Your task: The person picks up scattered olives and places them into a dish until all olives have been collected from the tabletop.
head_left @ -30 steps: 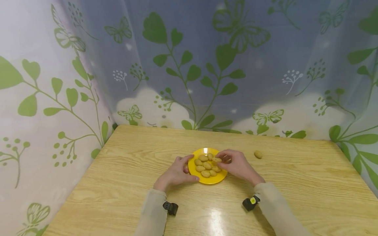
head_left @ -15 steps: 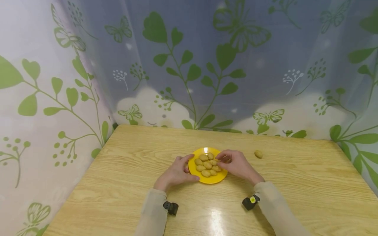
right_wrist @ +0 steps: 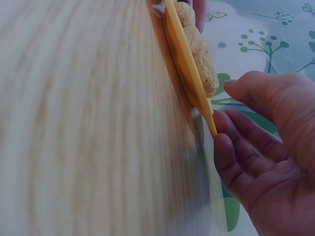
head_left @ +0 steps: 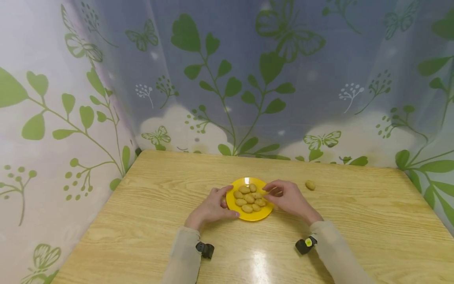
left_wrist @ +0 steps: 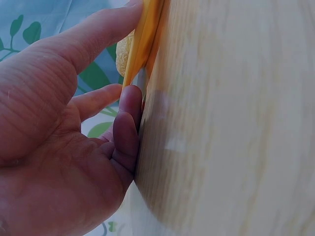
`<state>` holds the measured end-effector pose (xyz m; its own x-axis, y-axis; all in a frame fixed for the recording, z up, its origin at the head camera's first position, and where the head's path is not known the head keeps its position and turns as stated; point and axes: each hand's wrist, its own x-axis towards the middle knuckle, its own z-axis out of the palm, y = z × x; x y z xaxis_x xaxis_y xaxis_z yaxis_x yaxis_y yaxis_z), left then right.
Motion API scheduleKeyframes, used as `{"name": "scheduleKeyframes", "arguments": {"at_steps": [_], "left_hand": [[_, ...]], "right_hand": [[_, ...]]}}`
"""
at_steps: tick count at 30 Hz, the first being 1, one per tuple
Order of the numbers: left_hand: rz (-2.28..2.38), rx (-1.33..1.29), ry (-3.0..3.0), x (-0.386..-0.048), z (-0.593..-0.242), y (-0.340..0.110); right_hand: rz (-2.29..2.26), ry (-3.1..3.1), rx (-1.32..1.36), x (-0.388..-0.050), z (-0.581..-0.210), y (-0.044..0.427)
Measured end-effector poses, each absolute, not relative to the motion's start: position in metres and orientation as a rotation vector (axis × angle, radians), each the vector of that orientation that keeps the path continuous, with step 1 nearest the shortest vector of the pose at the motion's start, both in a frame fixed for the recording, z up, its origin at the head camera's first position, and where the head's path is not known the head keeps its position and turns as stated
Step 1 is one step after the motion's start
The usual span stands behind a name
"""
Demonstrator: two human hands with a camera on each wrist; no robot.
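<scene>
A round yellow plate (head_left: 250, 216) rests on the wooden table. Several tan, wrinkled walnuts (head_left: 249, 198) lie grouped on it, and their rough shells show on the plate in the right wrist view. My left hand (head_left: 211, 210) holds the plate's left side, thumb at the near rim and index finger farther back; the left wrist view has the other fingers at the plate's edge. Over the right side hovers my right hand (head_left: 288, 198), thumb and fingers apart with nothing between them. Its fingers touch or nearly touch the rim (right_wrist: 210, 120) in the right wrist view.
One more walnut (head_left: 310, 185) lies alone on the table (head_left: 159, 181), right of the plate and beyond my right hand. A curtain (head_left: 227, 79) printed with leaves and butterflies hangs along the table's back and left sides.
My right hand has let go of a walnut, which now lies on the plate's right part. That hand has then drawn back slightly to the right. The left hand stays on the plate.
</scene>
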<state>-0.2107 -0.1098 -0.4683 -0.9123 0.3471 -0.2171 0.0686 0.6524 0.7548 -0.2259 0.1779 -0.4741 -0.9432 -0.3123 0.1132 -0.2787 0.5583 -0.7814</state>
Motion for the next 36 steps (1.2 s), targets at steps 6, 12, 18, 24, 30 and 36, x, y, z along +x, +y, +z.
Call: {"name": "scheduleKeyframes", "arguments": {"at_steps": [6,12,18,24,30,36], "left_hand": [[1.14,0.333,2.525,-0.211,-0.469,-0.11],[1.141,0.333,2.516,-0.211,-0.469,-0.11],[1.14,0.338,2.516,-0.211,-0.47,-0.11],[1.135,0.34,2.524,-0.211,-0.469,-0.111],[1.128,0.341,2.524,-0.211,-0.469,-0.11],[1.128,0.339,2.527,-0.211,-0.468,-0.11]], "right_hand": [[-1.376,2.763,-0.524,-0.224,-0.473,0.185],[-1.389,2.783,-0.506,-0.221,-0.469,0.195],[-1.372,2.82,-0.475,-0.22,-0.47,0.205],[-1.372,2.855,-0.463,-0.218,-0.469,0.216],[-1.355,2.885,-0.411,-0.214,-0.464,0.227],[-1.33,2.936,-0.382,-0.211,-0.459,0.24]]}}
